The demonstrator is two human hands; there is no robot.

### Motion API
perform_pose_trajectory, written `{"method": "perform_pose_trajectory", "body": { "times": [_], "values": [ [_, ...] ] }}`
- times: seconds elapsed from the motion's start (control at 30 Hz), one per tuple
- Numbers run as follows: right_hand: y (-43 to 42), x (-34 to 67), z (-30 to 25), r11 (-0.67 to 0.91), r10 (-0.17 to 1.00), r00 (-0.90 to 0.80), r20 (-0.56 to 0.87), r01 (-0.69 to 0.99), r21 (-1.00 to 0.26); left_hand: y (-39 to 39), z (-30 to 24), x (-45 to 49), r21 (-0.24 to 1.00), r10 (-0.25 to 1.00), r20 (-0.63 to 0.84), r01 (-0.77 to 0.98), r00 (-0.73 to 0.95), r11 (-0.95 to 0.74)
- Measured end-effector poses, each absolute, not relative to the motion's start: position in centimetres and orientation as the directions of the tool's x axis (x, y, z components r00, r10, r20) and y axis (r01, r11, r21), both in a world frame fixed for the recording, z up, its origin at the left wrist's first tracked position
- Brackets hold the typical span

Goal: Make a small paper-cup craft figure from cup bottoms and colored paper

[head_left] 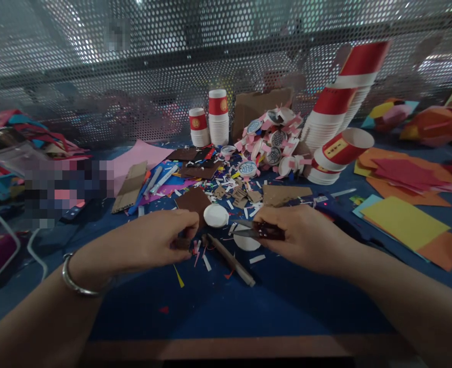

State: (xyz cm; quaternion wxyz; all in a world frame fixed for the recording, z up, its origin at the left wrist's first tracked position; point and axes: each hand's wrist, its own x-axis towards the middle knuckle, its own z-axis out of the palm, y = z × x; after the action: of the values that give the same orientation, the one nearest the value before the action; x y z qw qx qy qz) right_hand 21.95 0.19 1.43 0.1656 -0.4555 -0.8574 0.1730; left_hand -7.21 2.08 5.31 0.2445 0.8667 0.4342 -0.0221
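My left hand (145,236), with a silver bangle at its wrist, is closed in a pinch on a small dark brown piece (182,244), probably paper; the fingers hide most of it. My right hand (304,232) grips dark-handled scissors (244,232), whose blades are parted and point left toward the other hand. One white paper disc (216,216) lies between the hands, and a second disc (248,242) is under the scissor blades. Behind the left fingers rests a brown paper sheet (195,200). A grey-brown pen-like stick (231,261) lies slantwise in front.
Paper scraps litter the blue table (210,317). Behind them stand a pile of pink-and-white paper crafts (274,143) and stacks of red-and-white paper cups (329,112). Coloured sheets (406,220) lie at right, cardboard (130,186) at left. A perforated metal screen (164,71) rises at the back.
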Motion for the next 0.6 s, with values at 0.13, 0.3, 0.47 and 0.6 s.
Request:
{"method": "perform_pose_trajectory", "body": {
  "times": [0.13, 0.3, 0.47, 0.6],
  "values": [
    [0.0, 21.9, 1.4, 0.530, 0.835, -0.538, 0.116, 0.727, -0.438, 2.4, 5.3, -6.7, 0.562, 0.764, -0.222, 0.720, 0.606, -0.408],
    [0.1, 22.2, 1.7, 0.485, 0.867, -0.471, 0.163, 0.722, -0.494, 2.4, 3.9, -4.3, 0.799, 0.903, 0.086, 0.512, 0.422, -0.315],
    [0.5, 22.7, 2.0, 0.490, 0.872, -0.382, 0.307, 0.704, -0.515, 1.6, 2.1, -1.6, 0.757, 0.835, 0.249, 0.439, 0.491, -0.483],
    [0.5, 23.0, 1.9, 0.506, 0.857, -0.336, 0.391, 0.691, -0.516, 1.7, 1.1, -0.7, 0.526, 0.661, 0.387, 0.435, 0.643, -0.731]
  ]
}}
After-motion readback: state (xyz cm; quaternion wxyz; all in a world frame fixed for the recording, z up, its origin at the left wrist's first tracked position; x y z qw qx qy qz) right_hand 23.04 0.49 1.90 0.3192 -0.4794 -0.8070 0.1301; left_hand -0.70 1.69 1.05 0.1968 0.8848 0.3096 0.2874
